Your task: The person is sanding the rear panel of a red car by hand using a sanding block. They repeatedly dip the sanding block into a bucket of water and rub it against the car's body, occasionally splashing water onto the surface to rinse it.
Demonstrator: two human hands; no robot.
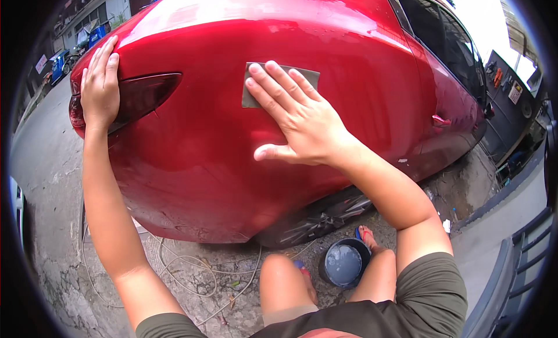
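A glossy red car (209, 128) fills the view, its rear side panel facing me. My right hand (302, 114) lies flat on a grey-brown sheet of sandpaper (251, 98), pressing it against the panel. Its fingers are stretched out and the thumb sticks out to the left, below the sheet. My left hand (102, 91) rests open on the car's rear corner, beside the dark tail light (145, 93), with its fingers pointing up.
A dark bucket of cloudy water (343, 265) stands between my feet. A pale hose (215, 274) lies looped on the rough concrete. The car's wheel (317, 221) is below the panel. Metal railings (523, 262) rise at the right, and blue vehicles (58, 64) stand far left.
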